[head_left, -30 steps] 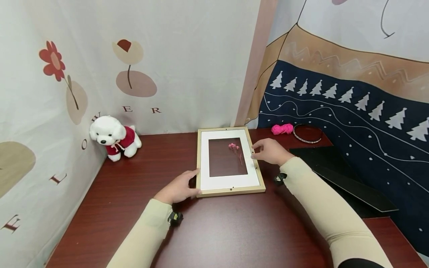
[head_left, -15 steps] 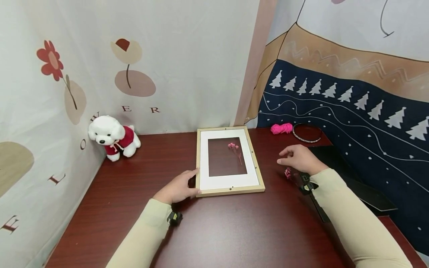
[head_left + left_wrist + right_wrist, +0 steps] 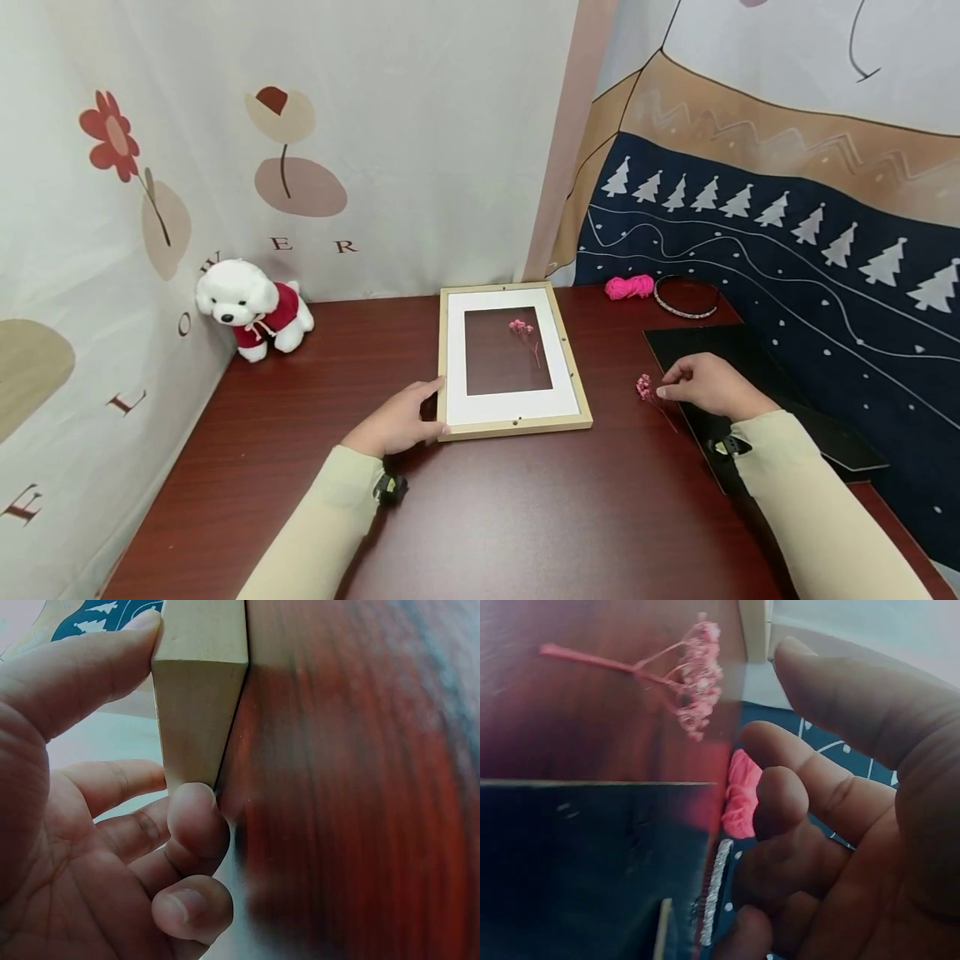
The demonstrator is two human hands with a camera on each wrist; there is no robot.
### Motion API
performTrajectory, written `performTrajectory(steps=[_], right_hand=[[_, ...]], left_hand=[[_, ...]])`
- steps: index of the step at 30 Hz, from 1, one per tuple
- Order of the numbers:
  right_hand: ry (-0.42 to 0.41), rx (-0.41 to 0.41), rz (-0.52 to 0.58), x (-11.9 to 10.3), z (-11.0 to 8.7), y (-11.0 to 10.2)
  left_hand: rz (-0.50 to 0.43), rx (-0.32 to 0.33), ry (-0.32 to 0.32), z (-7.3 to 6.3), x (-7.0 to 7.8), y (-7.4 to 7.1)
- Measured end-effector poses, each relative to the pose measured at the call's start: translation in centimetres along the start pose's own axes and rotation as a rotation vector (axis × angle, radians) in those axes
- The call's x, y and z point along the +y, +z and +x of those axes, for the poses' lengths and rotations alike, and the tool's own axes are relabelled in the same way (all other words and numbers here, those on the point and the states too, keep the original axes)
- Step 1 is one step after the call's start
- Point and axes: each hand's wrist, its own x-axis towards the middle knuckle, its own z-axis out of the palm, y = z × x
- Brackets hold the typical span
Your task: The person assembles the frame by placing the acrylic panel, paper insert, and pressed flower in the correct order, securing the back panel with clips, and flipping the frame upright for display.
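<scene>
A light wooden picture frame [image 3: 517, 427] with a white mat [image 3: 510, 408] lies flat on the dark red table. Inside its window shows a sprig of small pink flowers [image 3: 521, 327]. My left hand [image 3: 393, 421] grips the frame's near left corner, thumb and fingers set against the wood, as the left wrist view shows close up. To the right of the frame, a second pink flower sprig [image 3: 645, 387] lies on the table. My right hand [image 3: 712, 386] hovers beside this sprig with loosely bent fingers and holds nothing; in the right wrist view the thumb and fingertips are apart.
Black backing boards [image 3: 697, 337] lie under and behind my right hand, one tilted over the other. Pink yarn [image 3: 630, 287] and a silvery hoop [image 3: 686, 312] lie at the back right. A white plush dog [image 3: 255, 308] sits at the back left.
My right hand has left the frame's right edge and moved right and nearer, to the loose flower sprig. My left hand has stayed at the frame's corner.
</scene>
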Motion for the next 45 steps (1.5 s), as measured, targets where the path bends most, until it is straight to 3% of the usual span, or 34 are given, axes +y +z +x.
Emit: performTrajectory(steps=[7, 14, 28, 40, 45], right_hand=[[0.029, -0.064, -0.017, 0.4, -0.9, 0.6], [0.043, -0.077, -0.036, -0.1, -1.1, 1.1], [0.103, -0.110, -0.051, 0.2, 0.4, 2.0], [0.068, -0.116, 0.001, -0.4, 0.9, 2.0], [0.017, -0.093, 0.051, -1.9, 1.8, 1.4]], left_hand=[[-0.004, -0.004, -0.005, -0.1, 0.1, -0.1], [-0.003, -0.006, -0.006, 0.0, 0.1, -0.1], [-0.003, -0.003, -0.005, 0.1, 0.0, -0.1], [-0.001, 0.002, 0.004, 0.0, 0.0, -0.1], [0.003, 0.003, -0.003, 0.1, -0.1, 0.0]])
